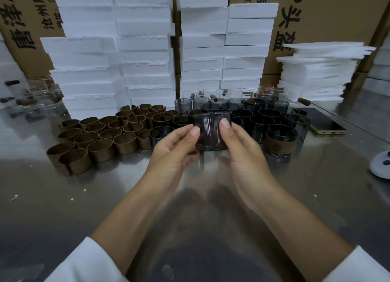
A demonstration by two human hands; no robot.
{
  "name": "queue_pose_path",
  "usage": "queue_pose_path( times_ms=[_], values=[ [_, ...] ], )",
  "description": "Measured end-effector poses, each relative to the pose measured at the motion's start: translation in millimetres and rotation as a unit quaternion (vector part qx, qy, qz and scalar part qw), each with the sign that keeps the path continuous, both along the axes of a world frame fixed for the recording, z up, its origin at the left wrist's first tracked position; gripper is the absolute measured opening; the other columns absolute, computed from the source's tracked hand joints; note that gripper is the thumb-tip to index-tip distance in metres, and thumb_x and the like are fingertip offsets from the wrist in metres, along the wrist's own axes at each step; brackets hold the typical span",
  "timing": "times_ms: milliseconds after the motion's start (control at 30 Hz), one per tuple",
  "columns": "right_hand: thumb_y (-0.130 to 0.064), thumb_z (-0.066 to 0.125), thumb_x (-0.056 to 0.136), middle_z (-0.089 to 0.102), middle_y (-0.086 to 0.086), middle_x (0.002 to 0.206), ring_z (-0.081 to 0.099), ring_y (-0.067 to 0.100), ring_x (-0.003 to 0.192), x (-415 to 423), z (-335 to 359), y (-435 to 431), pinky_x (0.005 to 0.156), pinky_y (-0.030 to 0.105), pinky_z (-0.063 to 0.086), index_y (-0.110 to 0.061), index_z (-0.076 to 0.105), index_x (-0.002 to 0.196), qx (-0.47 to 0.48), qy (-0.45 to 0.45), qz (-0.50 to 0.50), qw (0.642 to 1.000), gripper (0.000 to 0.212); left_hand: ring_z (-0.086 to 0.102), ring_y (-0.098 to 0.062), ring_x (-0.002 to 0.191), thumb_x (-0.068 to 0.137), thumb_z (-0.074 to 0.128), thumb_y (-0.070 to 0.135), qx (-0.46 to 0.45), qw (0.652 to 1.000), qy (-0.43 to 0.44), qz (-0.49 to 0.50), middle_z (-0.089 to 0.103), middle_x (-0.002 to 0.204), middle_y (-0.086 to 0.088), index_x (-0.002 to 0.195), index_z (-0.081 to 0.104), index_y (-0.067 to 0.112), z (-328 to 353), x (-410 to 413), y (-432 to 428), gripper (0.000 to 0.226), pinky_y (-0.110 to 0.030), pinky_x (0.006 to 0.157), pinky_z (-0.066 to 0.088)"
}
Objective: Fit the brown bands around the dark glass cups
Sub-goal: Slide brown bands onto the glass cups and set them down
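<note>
The left hand (pixel 175 153) and the right hand (pixel 242 150) hold one dark glass cup (pixel 212 131) between them, above the desk (pixel 63 197). Each thumb presses on the near wall of this cup, and the other fingers curl behind and under it, so both hands pinch it from its two sides. The cup is upright, with the open mouth up, and it carries no band. It is smoky and half transparent, with thin bright reflections on the wall. White sleeves (pixel 84 260) cover the forearms near the camera. The desk is of shiny grey metal with some small white crumbs on it. Left of the held cup stand many brown bands (pixel 95 138), open rings set close together. Behind and right of the held cup stand the other dark cups (pixel 253 117) in rows, and just right of it stands one banded cup (pixel 280 140) with a brown band around its lower part. Further right of the held cup lies a phone (pixel 325 121). Behind the held cup rise stacks of white foam blocks (pixel 147 49), thin foam sheets (pixel 316 70) and cardboard boxes (pixel 327 13) with printed characters.
</note>
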State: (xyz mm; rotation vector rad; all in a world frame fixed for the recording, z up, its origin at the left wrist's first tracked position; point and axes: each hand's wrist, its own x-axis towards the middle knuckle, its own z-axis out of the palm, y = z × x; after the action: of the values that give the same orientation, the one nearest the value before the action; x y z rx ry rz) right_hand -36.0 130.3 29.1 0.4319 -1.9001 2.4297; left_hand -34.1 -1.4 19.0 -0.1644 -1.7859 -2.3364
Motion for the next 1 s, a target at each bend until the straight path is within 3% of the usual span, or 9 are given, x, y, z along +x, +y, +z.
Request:
queue_pose_path(
  times_ms=[133,233,367,467,600,700,833,1000],
  values=[
    [-0.05,0.068,0.063,0.075,-0.014,0.093,0.068,-0.005,0.086,1.1,-0.8,-2.4,0.063,0.006,0.046,-0.026,0.06,0.115,-0.019,-0.005,-0.022,1.0,0.058,0.068,-0.012,0.097,0.07,0.076,0.043,-0.022,1.0,0.001,-0.014,0.072,0.107,-0.002,0.112,0.066,0.016,-0.9,1.9,2.6,0.05,-0.027,0.082,0.055],
    [-0.048,0.07,0.058,0.075,-0.012,0.09,0.069,-0.005,0.084,1.0,0.2,-3.0,0.064,0.01,0.048,-0.025,0.061,0.114,-0.025,-0.016,-0.016,0.999,0.061,0.069,-0.007,0.092,0.061,0.076,0.044,-0.03,0.999,0.014,0.005,0.074,0.096,0.005,0.105,0.066,0.019,-3.7,0.8,3.6,0.051,-0.026,0.077,0.054],
    [-0.046,0.073,0.052,0.074,-0.013,0.08,0.068,-0.003,0.075,0.1,2.5,-0.5,0.066,0.017,0.049,-0.023,0.06,0.105,-0.048,-0.024,-0.003,0.999,0.059,0.068,-0.013,0.095,0.062,0.076,0.044,-0.018,1.0,0.018,-0.015,0.074,0.099,-0.002,0.106,0.068,0.015,-3.4,0.7,2.0,0.054,-0.031,0.085,0.054],
    [-0.049,0.075,0.048,0.074,-0.007,0.085,0.07,0.005,0.078,-0.3,3.6,2.8,0.067,0.022,0.052,-0.023,0.06,0.106,-0.05,-0.029,0.011,0.998,0.065,0.067,-0.02,0.101,0.063,0.077,0.045,-0.004,0.999,0.015,-0.035,0.072,0.107,-0.01,0.108,0.069,0.013,-2.0,1.6,1.3,0.056,-0.031,0.089,0.053],
    [-0.05,0.074,0.052,0.073,0.002,0.093,0.07,0.011,0.082,-2.6,4.3,6.6,0.067,0.025,0.054,-0.025,0.064,0.103,-0.059,-0.038,0.019,0.997,0.057,0.065,-0.022,0.106,0.069,0.067,0.049,-0.002,0.998,0.018,-0.061,0.071,0.111,-0.012,0.103,0.074,0.017,-0.3,2.5,-0.7,0.047,-0.036,0.098,0.048],
    [-0.047,0.069,0.061,0.073,-0.004,0.085,0.068,0.008,0.075,-4.8,3.2,8.0,0.067,0.025,0.054,-0.028,0.066,0.096,-0.066,-0.042,0.024,0.997,0.04,0.066,-0.021,0.105,0.069,0.066,0.054,-0.006,0.997,0.018,-0.069,0.071,0.111,-0.011,0.101,0.075,0.017,0.0,2.1,-0.9,0.049,-0.039,0.101,0.045],
    [-0.052,0.064,0.067,0.074,-0.005,0.094,0.069,0.006,0.081,-4.1,3.2,5.8,0.067,0.02,0.052,-0.027,0.07,0.104,-0.038,-0.042,0.021,0.998,0.045,0.068,-0.016,0.1,0.069,0.065,0.055,-0.003,0.996,0.019,-0.082,0.073,0.108,-0.007,0.098,0.077,0.023,-0.1,0.8,-1.5,0.044,-0.032,0.095,0.05],
    [-0.061,0.052,0.071,0.076,-0.008,0.089,0.07,0.001,0.083,0.9,4.4,0.4,0.061,0.009,0.048,-0.036,0.078,0.08,0.018,-0.013,0.025,0.999,0.037,0.069,-0.012,0.092,0.067,0.07,0.055,-0.004,0.998,0.012,-0.065,0.075,0.101,-0.004,0.094,0.078,0.023,-0.8,1.1,1.6,0.042,-0.026,0.085,0.053]
  ],
)
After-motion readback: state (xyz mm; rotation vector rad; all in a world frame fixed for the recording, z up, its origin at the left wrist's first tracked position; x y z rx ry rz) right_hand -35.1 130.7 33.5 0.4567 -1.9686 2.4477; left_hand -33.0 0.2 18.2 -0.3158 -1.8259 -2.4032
